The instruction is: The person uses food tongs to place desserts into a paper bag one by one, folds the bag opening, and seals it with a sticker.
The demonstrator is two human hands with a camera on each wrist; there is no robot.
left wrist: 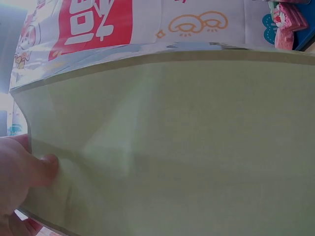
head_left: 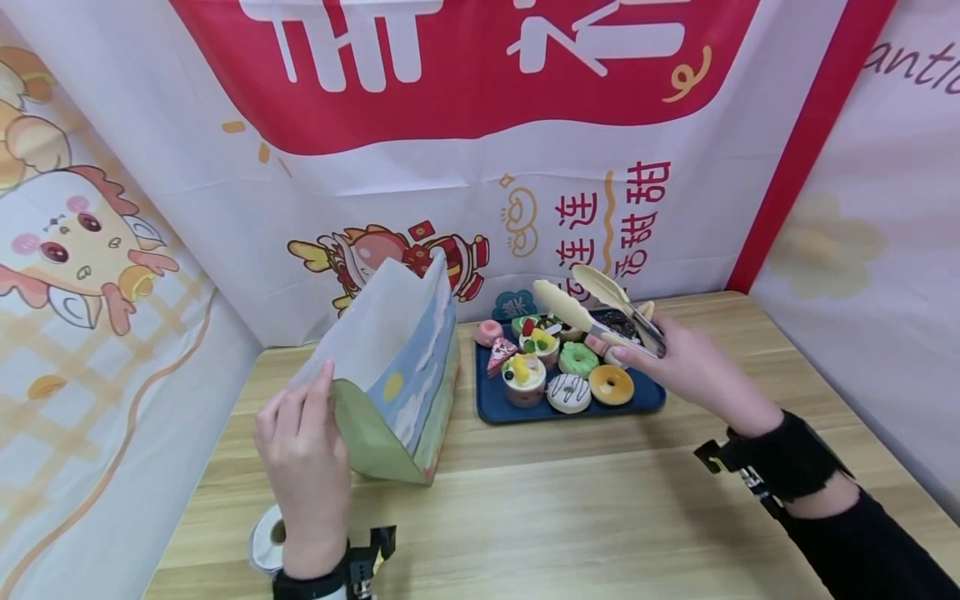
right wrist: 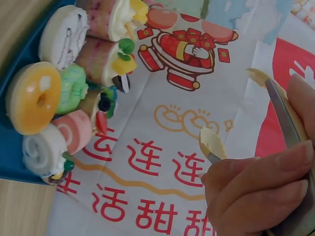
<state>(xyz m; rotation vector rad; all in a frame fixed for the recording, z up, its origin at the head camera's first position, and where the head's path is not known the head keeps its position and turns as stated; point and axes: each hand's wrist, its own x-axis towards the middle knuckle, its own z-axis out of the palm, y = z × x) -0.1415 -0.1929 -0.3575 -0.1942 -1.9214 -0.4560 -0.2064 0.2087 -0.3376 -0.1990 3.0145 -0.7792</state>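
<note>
My left hand (head_left: 303, 454) pinches the near edge of a paper bag (head_left: 382, 429), thumb on its green side in the left wrist view. The bag stands tilted on the table, its mouth open and its printed blue side facing right. My right hand (head_left: 697, 371) grips a pair of tongs (head_left: 562, 306) with metal arms and cream tips spread apart, nothing between them. The tongs are over a dark blue tray (head_left: 649, 402) of toy-like sweets. On it are a yellow donut (head_left: 611, 385), a white striped donut (head_left: 568, 393), a green donut (head_left: 578, 359) and several small cakes.
A white roll (head_left: 264, 542) lies by my left wrist, partly hidden. Behind the wooden table (head_left: 555, 508) hangs a printed cloth (head_left: 420, 179) with red and white patterns. More printed cloth (head_left: 847, 217) borders the right side.
</note>
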